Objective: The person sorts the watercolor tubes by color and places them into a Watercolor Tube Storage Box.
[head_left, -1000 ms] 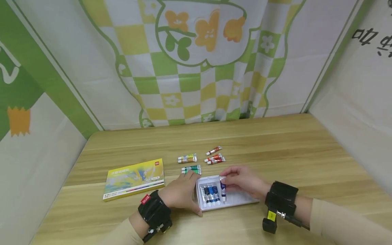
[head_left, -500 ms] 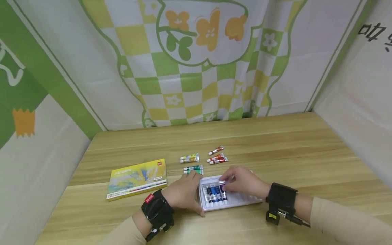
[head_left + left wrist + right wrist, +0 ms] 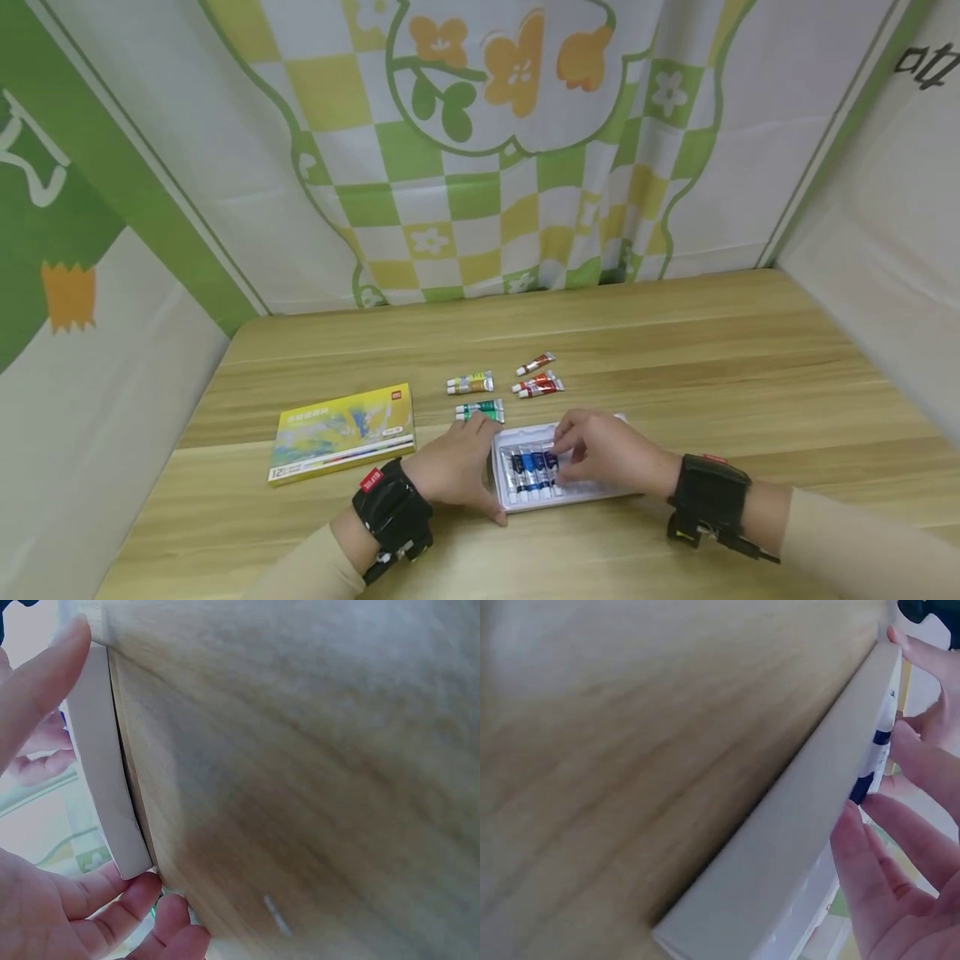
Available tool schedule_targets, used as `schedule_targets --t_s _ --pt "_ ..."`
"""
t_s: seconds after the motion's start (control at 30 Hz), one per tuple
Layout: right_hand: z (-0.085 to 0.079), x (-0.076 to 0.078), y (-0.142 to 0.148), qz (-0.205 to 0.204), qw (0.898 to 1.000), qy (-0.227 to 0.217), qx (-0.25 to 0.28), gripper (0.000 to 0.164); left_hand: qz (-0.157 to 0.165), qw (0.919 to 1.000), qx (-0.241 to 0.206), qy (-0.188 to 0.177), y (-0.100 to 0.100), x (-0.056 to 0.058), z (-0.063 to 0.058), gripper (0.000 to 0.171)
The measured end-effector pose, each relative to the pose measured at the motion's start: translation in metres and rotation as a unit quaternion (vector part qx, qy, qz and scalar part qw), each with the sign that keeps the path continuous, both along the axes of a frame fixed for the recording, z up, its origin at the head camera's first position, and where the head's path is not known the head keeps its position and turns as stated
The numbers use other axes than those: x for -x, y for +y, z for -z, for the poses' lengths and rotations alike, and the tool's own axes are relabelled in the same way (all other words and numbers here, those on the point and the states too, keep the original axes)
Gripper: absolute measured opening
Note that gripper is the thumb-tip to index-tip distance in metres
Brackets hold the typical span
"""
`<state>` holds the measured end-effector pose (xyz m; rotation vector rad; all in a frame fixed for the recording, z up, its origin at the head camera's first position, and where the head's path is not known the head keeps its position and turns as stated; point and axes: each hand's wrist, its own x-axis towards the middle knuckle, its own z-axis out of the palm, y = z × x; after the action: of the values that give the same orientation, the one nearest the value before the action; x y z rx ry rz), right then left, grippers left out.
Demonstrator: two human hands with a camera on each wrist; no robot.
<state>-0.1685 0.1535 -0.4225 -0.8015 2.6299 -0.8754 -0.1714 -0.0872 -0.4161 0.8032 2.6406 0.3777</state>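
Holding white rectangular plastic tray (image 3: 528,435) by left end with widely spread left hand (image 3: 457,462). Touching purple-labelled silver tube (image 3: 552,462), inside tray beside blue-labelled tubes (image 3: 528,471), with half-curled right hand (image 3: 606,454); cannot tell if pinched.

From where I sit, I have the left hand (image 3: 457,462) gripping the left end of the white tray (image 3: 585,492) on the table (image 3: 690,350). My right hand (image 3: 613,450) is over the tray's middle, fingers beside the rightmost of its row of tubes (image 3: 530,471). Left of the tray I see a yellow box (image 3: 342,435); beyond it, green tubes (image 3: 480,407), yellowish tubes (image 3: 470,385) and reddish tubes (image 3: 542,388).
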Motion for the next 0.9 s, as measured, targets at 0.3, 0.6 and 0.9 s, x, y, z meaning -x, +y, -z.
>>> schedule_targets --t_s 0.3,0.6,0.9 --pt "-0.004 -0.001 -0.001 -0.033 0.999 0.030 -0.003 0.029 0.003 1.0000 -0.001 -0.001 0.000 0.002 -0.003 0.114" --pt "-0.011 0.001 -0.010 -0.026 0.998 0.030 -0.057 0.026 -0.001 1.0000 0.000 -0.010 0.002 0.001 -0.005 0.113" --pt "-0.016 -0.002 -0.022 -0.039 0.988 0.073 -0.129 0.028 -0.008 0.9998 -0.005 -0.016 0.002 -0.001 -0.004 0.114"
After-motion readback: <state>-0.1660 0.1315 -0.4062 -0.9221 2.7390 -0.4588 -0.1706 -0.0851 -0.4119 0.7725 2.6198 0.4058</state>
